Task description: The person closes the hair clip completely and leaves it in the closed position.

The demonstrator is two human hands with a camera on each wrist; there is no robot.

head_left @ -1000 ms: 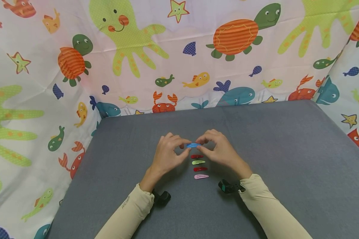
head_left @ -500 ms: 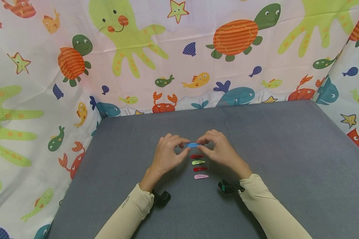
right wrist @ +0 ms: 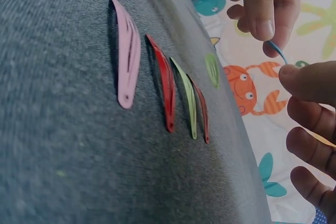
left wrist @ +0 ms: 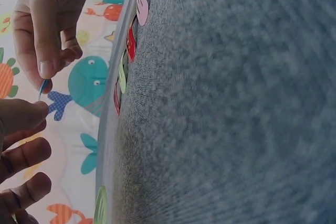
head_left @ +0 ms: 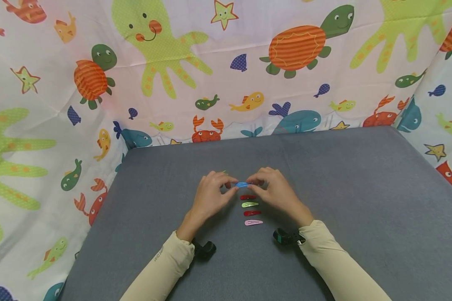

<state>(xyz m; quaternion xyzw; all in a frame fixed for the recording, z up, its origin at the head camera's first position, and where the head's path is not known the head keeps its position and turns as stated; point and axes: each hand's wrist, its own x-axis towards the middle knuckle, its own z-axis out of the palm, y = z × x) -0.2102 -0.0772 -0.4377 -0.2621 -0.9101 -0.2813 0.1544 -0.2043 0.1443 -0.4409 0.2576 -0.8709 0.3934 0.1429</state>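
A blue snap hair clip (head_left: 242, 184) is stretched sideways between my two hands above the table. My left hand (head_left: 214, 193) pinches its left end between thumb and index finger. At the other end, my right hand (head_left: 278, 191) pinches it the same way. Both wrist views show the blue clip nearly edge-on, as a thin curved strip. Just nearer than the hands lies a column of hair clips: a dark red clip (head_left: 247, 197), a light green clip (head_left: 250, 204), a red clip (head_left: 252, 213) and a pink clip (head_left: 253, 222).
Another green clip (right wrist: 212, 70) lies farther back, mostly hidden behind the left hand in the head view. Grey cloth covers the table (head_left: 342, 184). A curtain printed with sea animals (head_left: 218, 83) hangs along its back and sides.
Both hands have come slightly toward the body, still pinching the blue hair clip. A bit of the rear green clip now shows past the left hand. The clips in the column have not moved.
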